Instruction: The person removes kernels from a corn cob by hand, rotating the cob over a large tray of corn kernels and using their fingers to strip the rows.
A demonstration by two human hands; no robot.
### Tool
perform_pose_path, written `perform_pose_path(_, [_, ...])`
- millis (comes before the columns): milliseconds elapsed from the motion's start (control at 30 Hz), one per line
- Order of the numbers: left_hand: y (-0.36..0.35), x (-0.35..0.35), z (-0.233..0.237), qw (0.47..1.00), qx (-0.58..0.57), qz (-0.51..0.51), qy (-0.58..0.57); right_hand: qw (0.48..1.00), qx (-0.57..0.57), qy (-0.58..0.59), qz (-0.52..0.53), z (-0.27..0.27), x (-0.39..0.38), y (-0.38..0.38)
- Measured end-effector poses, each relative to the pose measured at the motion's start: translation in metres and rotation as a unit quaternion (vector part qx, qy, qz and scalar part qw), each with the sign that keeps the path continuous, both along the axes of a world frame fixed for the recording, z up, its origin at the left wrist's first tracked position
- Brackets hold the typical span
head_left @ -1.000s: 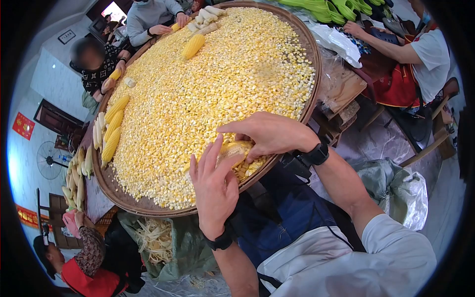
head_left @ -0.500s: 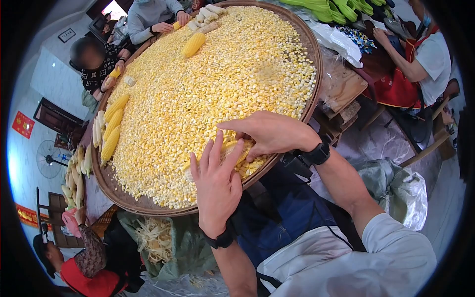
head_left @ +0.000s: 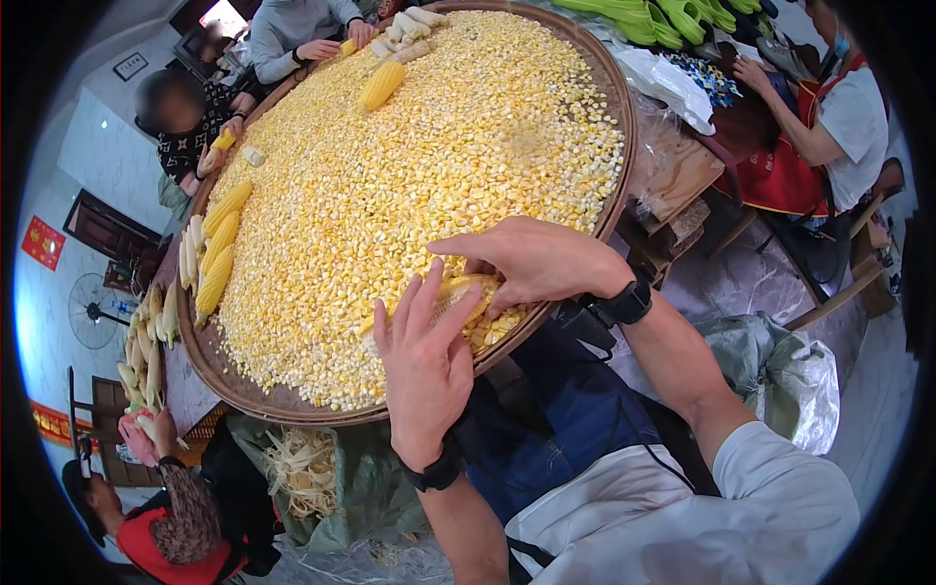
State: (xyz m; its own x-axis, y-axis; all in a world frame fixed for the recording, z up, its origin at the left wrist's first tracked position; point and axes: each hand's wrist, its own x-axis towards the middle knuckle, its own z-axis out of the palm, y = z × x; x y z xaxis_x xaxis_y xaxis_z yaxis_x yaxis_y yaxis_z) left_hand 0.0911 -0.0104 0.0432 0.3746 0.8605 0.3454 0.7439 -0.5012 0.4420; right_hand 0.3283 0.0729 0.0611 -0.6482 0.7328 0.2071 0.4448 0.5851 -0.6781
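Observation:
Near the rim of a big round tray (head_left: pixel 327 417) heaped with loose corn kernels, I hold a partly shelled corn cob (head_left: pixel 452 294). My left hand (head_left: pixel 427 366) has its fingers laid across the cob, loosely bent. From the other side my right hand (head_left: pixel 541 261) curls over the cob's end, with its thumb against the kernels. The fingers cover much of the cob. Kernels (head_left: pixel 409 185) spread over the tray just beyond both hands.
Full yellow cobs (head_left: pixel 222 244) lie along the tray's left edge, another cob (head_left: pixel 381 87) farther in. Stripped cobs (head_left: pixel 402 34) are piled at the far rim. Co-workers sit around the tray. A sack of husks (head_left: pixel 302 473) stands below, a plastic bag (head_left: pixel 770 370) at right.
My two hands stay almost in place on the cob, the left shifting only slightly. The co-worker at lower left has moved a hand, and the co-worker at upper left has shifted their cob slightly.

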Motion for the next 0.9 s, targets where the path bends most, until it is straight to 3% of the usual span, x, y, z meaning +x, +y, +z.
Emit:
perform_pose_path(433, [-0.002,0.007,0.012,0.999,-0.039,0.017,-0.005,0.999,0.042,0.000,0.014,-0.005,0.001,0.003])
perform_pose_path(633, [0.001,0.016,0.009,0.999,-0.045,0.012,0.028,1.000,-0.010,0.015,0.011,0.002,0.000,0.001])
perform_pose_path(900, [0.002,0.010,-0.003,1.000,-0.001,-0.002,0.008,1.000,0.024,0.019,0.007,-0.007,-0.001,0.003])
